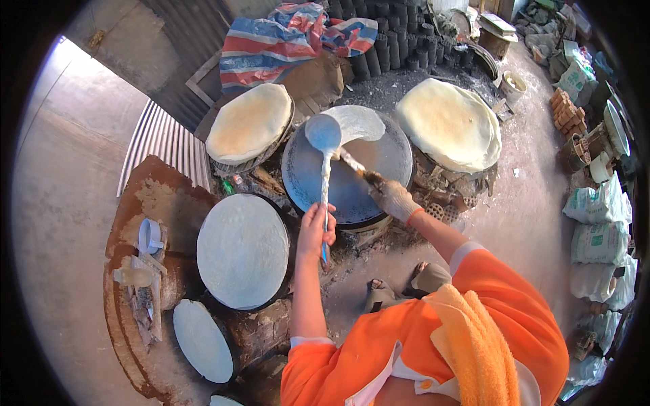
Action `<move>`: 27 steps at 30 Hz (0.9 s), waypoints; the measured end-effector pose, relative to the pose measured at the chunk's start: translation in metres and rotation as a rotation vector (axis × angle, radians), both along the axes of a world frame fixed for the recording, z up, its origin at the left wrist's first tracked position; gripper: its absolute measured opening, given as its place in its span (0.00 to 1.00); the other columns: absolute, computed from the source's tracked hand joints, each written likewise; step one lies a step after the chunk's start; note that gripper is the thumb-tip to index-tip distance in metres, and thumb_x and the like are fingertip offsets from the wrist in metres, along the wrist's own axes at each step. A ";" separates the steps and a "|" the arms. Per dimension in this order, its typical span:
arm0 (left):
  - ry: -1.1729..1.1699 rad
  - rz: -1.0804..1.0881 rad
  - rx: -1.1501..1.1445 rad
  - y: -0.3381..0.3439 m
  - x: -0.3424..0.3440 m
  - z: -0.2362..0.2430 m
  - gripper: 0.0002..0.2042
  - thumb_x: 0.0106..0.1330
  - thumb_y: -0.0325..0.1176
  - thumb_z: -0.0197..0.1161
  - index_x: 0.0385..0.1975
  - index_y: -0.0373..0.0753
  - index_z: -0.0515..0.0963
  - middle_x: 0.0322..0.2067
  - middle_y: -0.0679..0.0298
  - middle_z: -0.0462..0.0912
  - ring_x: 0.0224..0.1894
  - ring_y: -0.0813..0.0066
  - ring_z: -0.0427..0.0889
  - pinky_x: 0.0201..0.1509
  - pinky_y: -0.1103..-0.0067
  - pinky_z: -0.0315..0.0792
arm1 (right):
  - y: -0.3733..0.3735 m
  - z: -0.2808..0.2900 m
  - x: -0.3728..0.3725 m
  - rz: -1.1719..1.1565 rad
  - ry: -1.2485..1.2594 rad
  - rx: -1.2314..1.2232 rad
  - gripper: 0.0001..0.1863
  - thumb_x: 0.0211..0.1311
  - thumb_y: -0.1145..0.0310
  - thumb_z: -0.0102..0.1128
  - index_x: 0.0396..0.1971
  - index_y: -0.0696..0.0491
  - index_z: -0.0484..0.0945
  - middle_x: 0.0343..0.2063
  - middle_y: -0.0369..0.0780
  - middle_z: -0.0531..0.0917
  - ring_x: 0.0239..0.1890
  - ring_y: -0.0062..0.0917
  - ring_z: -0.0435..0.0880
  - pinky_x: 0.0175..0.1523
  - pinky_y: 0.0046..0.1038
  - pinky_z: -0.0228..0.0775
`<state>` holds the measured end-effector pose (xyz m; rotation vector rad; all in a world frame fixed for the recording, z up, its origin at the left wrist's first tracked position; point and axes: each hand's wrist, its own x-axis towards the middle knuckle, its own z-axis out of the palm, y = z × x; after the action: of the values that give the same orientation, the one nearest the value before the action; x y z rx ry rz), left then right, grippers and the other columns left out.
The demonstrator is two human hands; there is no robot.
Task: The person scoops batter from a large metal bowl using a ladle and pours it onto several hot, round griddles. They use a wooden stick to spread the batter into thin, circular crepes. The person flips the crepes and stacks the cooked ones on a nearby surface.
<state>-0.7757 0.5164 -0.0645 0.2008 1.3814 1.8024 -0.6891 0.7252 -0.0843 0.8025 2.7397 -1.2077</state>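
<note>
Left hand (pixel 316 229) gripping a ladle (pixel 323 133), handle pointing ahead; gloved right hand (pixel 394 199), nearer the pale batter (pixel 365 124) ahead, holding a stick-handled tool (pixel 351 162) slanted forward-left.

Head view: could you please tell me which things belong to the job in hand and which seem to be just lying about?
In use: ladle in left hand; stick-like tool in gloved right hand; round griddle; pale batter.

Apparently lying about: striped sheet; bricks; white sacks.
</note>
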 end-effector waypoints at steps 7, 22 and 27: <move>0.045 0.209 0.114 -0.033 0.010 0.052 0.05 0.67 0.32 0.46 0.37 0.40 0.65 0.19 0.67 0.65 0.10 0.88 0.57 0.11 0.88 0.54 | 0.037 -0.041 -0.006 -0.075 0.064 0.015 0.18 0.59 0.57 0.46 0.49 0.44 0.70 0.38 0.47 0.79 0.42 0.42 0.77 0.44 0.37 0.70; 0.435 0.367 -0.540 0.030 -0.005 0.056 0.12 0.69 0.34 0.42 0.44 0.36 0.70 0.16 0.71 0.65 0.10 0.88 0.61 0.11 0.87 0.55 | 0.075 -0.108 -0.040 0.436 0.290 0.394 0.18 0.60 0.64 0.46 0.52 0.43 0.68 0.37 0.42 0.80 0.34 0.29 0.81 0.36 0.31 0.74; 0.489 0.361 -0.561 0.026 -0.039 0.023 0.08 0.67 0.34 0.45 0.35 0.36 0.69 0.14 0.71 0.65 0.10 0.88 0.61 0.10 0.87 0.54 | 0.047 -0.087 -0.020 0.402 0.230 0.113 0.18 0.60 0.63 0.48 0.52 0.43 0.69 0.34 0.42 0.81 0.31 0.28 0.82 0.35 0.31 0.75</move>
<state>-0.8143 0.5420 -0.0419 0.0960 2.3396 1.6161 -0.7093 0.7722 -0.1709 0.1023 2.9678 -1.1263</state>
